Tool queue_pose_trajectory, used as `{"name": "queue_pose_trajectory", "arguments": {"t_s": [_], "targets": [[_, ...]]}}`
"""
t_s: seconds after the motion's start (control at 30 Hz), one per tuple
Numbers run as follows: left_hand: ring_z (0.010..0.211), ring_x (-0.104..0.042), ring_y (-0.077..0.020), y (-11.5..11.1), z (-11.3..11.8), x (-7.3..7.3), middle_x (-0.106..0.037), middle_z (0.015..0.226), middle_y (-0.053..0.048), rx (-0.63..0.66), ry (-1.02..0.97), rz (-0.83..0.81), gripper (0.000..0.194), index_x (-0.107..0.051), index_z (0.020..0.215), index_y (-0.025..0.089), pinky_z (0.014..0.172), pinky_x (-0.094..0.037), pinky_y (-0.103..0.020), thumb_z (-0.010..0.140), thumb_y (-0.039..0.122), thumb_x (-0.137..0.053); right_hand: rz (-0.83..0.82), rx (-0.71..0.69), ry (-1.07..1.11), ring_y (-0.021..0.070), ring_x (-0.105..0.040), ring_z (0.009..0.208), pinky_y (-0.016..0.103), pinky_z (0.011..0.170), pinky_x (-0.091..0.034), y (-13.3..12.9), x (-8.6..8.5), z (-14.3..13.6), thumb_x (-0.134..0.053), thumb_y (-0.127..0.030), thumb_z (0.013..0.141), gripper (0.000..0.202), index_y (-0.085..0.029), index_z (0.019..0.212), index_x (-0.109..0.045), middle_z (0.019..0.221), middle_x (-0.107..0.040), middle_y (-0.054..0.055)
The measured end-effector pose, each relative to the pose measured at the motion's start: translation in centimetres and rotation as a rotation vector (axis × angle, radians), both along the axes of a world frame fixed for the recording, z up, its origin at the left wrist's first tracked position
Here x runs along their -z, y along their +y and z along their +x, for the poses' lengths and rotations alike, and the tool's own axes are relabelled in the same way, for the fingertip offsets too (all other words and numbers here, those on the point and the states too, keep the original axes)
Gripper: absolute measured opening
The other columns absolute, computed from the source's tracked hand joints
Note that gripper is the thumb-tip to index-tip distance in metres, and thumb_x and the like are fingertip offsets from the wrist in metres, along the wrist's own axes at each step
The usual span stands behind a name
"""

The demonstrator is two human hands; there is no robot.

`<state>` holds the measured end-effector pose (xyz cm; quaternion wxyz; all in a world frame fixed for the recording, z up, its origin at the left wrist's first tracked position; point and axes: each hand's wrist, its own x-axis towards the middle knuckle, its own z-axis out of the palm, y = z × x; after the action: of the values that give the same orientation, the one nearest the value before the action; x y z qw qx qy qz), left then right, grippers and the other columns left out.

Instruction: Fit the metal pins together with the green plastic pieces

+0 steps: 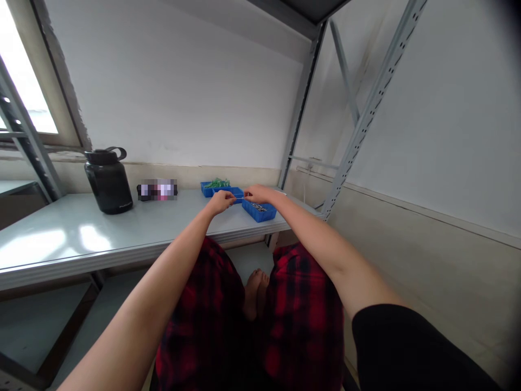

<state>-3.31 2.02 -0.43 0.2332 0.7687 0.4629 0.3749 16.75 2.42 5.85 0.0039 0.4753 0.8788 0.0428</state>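
Observation:
My left hand point(222, 201) is closed in a pinch above the shelf top, just in front of the middle blue bin point(236, 192). Facing it, my right hand point(257, 193) is also pinched, over the back of the right blue bin point(264, 214). Something thin and pale spans the small gap between the fingertips of both hands; it is too small to name. Small dark and silvery pieces point(259, 207) lie in the right bin. Behind my left hand, green pieces point(218, 183) fill the left blue bin point(207, 191).
A dark water bottle point(109, 182) stands upright at the left of the grey shelf top point(163, 222). Near it lies a blurred-out item point(157, 190) by the wall. Metal rack posts point(303, 103) rise at the right. My knees are below the front edge.

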Motion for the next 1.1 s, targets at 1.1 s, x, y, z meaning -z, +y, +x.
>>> {"name": "queue_pose_trajectory", "arguments": {"t_s": [1.1], "targets": [[0.067, -0.062, -0.0175, 0.2, -0.1, 0.1, -0.069, 0.073, -0.004, -0.009, 0.010, 0.030, 0.020, -0.071, 0.078, 0.017, 0.063, -0.046, -0.027, 0.083, 0.034, -0.063, -0.005, 0.065, -0.006, 0.0164, -0.063, 0.078, 0.022, 0.061, -0.039, -0.8, -0.4, 0.2, -0.052, -0.032, 0.095, 0.024, -0.020, 0.105, -0.071, 0.102, -0.074, 0.007]]}}
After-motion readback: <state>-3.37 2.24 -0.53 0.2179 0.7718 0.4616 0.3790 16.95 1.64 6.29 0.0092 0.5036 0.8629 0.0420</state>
